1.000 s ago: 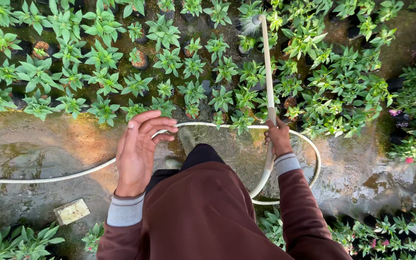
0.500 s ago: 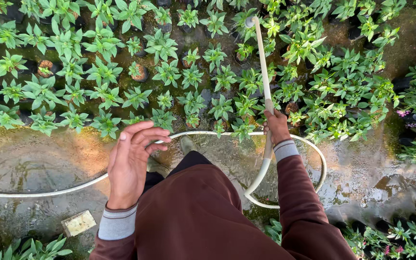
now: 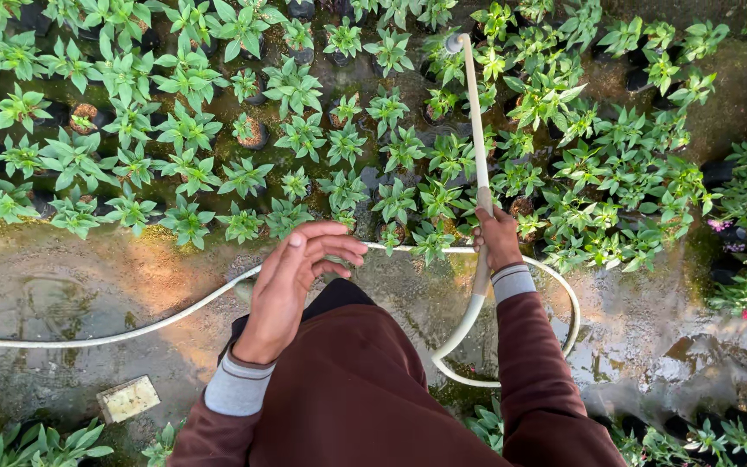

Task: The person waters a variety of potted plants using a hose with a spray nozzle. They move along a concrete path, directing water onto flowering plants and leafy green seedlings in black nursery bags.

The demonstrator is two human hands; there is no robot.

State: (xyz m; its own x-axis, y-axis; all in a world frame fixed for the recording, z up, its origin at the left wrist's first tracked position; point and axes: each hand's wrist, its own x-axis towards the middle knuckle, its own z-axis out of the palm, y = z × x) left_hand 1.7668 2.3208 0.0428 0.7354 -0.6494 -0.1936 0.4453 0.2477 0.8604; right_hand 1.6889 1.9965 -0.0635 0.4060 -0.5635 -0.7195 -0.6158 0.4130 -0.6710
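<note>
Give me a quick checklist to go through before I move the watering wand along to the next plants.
1. Grip on the wand: ok, right hand closed around its shaft.
2. Nozzle over the potted seedlings: ok.
3. Water flowing: cannot tell, no spray visible.
4. Left hand free: ok, open and holding nothing, above the hose.
5. Hose run: not ok, it loops on the wet ground beside the right arm and could snag.
6. Footing: cannot tell, feet hidden; ground looks wet.
</note>
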